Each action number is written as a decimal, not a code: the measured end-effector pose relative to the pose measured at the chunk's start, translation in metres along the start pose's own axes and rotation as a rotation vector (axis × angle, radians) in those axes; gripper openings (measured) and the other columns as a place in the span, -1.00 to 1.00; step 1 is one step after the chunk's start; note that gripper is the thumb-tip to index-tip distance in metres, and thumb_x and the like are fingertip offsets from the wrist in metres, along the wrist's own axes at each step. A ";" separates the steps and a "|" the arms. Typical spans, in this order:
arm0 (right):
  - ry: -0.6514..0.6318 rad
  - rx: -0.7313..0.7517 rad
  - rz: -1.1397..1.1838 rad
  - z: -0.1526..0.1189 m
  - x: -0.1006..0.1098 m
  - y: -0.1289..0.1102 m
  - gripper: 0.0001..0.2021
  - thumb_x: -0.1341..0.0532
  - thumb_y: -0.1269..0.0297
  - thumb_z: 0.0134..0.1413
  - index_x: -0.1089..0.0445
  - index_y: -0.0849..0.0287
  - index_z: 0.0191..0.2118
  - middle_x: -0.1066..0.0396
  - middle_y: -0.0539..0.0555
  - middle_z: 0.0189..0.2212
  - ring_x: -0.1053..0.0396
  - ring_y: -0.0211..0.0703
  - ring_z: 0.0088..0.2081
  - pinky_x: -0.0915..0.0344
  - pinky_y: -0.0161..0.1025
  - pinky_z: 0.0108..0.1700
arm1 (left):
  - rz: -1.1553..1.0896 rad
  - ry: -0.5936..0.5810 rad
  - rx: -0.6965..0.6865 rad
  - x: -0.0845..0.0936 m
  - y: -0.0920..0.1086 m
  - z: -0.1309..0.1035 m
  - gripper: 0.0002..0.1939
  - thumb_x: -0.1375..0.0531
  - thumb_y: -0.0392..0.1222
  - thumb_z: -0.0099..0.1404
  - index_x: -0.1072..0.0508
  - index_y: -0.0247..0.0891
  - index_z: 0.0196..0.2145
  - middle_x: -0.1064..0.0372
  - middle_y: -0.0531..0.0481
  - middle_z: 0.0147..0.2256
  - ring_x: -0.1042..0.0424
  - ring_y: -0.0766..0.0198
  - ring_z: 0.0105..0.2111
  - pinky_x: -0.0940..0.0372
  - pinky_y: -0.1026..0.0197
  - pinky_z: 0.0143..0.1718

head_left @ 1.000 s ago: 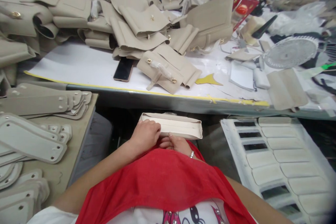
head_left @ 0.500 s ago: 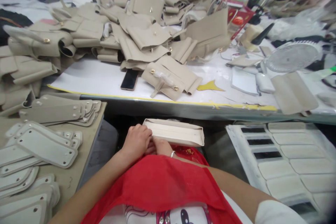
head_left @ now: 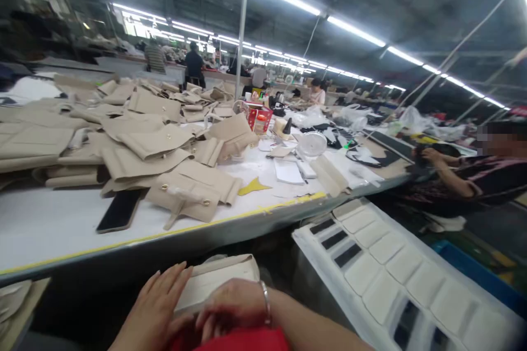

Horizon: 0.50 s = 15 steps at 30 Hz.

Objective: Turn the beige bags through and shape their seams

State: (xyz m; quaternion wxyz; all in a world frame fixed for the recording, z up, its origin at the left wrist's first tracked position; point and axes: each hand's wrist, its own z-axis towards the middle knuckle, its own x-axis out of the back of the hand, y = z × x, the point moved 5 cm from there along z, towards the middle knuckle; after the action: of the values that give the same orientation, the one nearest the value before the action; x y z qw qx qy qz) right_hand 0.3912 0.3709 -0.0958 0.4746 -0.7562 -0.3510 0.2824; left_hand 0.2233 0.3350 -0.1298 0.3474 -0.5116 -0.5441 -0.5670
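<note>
A box-shaped beige bag piece [head_left: 209,279] with a pale inner face lies low in front of me, close to my red apron. My left hand [head_left: 158,301] is around its left end, with long fingers laid along the edge and the thumb on the near side. My right hand [head_left: 233,304], a silver bracelet at its wrist, bends over the near edge with curled fingers. What those fingertips pinch, if anything, is hidden. On the bench beyond, a beige bag panel with gold fittings [head_left: 185,192] lies nearest, beside a black phone [head_left: 119,211].
Beige bag panels [head_left: 152,137] are heaped along the bench [head_left: 45,225]. A yellow scrap [head_left: 254,186], white pads [head_left: 288,171] and a clear round lid [head_left: 313,144] lie farther right. At right stands a board of pale panels [head_left: 382,263]; a co-worker [head_left: 465,175] sits beyond it.
The view has swung up and to the right, bringing the hall and a co-worker into sight. My left fingers have straightened along the bag piece; my right hand has come over its near edge.
</note>
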 end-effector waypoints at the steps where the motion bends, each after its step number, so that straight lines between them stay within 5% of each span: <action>1: 0.061 -0.013 -0.038 -0.005 0.020 -0.004 -0.58 -0.07 -0.03 0.07 -0.38 0.30 -0.34 -0.38 0.02 -0.55 -0.30 -0.35 -0.57 -0.26 -0.37 -0.48 | -0.016 -0.046 -0.023 -0.004 0.010 0.009 -0.36 -0.15 -0.04 0.06 -0.21 -0.18 0.12 -0.07 -0.11 0.16 -0.08 0.04 0.14 0.09 -0.05 0.16; 4: 0.511 -0.029 -0.385 -0.010 0.101 -0.030 -0.58 0.01 -0.01 0.14 -0.37 0.27 -0.30 -0.39 0.03 -0.49 -0.28 -0.37 -0.55 -0.26 -0.37 -0.47 | -0.061 -0.151 -0.068 -0.009 0.044 0.033 -0.23 -0.21 -0.03 -0.03 -0.16 -0.28 0.15 -0.04 -0.17 0.16 -0.06 0.03 0.14 0.08 -0.01 0.17; 7: 0.693 -0.054 -0.556 0.010 0.162 -0.055 -0.71 -0.06 0.14 0.16 -0.32 0.22 -0.14 -0.34 0.08 -0.20 -0.34 -0.23 -0.27 -0.33 -0.21 -0.23 | -0.090 -0.187 -0.102 -0.011 0.069 0.049 -0.12 -0.26 0.00 -0.09 -0.11 -0.32 0.17 0.00 -0.21 0.18 -0.03 0.00 0.15 0.09 0.00 0.18; 10: 0.794 -0.107 -0.681 0.046 0.199 -0.068 -0.68 -0.09 0.18 0.14 -0.25 0.21 -0.03 -0.25 0.12 -0.06 -0.28 -0.12 -0.11 -0.28 -0.06 -0.10 | -0.096 -0.188 -0.084 -0.015 0.078 0.056 -0.09 -0.29 -0.02 -0.11 -0.10 -0.31 0.17 0.00 -0.23 0.18 -0.03 -0.02 0.15 0.09 -0.01 0.17; 15: 0.917 -0.228 -0.918 0.099 0.230 -0.061 -0.62 -0.02 0.15 0.16 -0.20 0.23 0.03 -0.08 0.23 0.09 -0.02 0.11 0.12 0.01 0.18 0.05 | -0.121 -0.137 -0.079 -0.015 0.077 0.056 -0.10 -0.30 -0.01 -0.12 -0.09 -0.24 0.17 -0.05 -0.21 0.16 -0.07 -0.03 0.12 0.04 -0.03 0.14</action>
State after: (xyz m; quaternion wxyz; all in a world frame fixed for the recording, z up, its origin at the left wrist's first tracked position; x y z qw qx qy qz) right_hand 0.4366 0.6244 -0.0999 0.5652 -0.6189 -0.4277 -0.3385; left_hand 0.3112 0.3741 -0.1308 0.2543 -0.5287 -0.5736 -0.5717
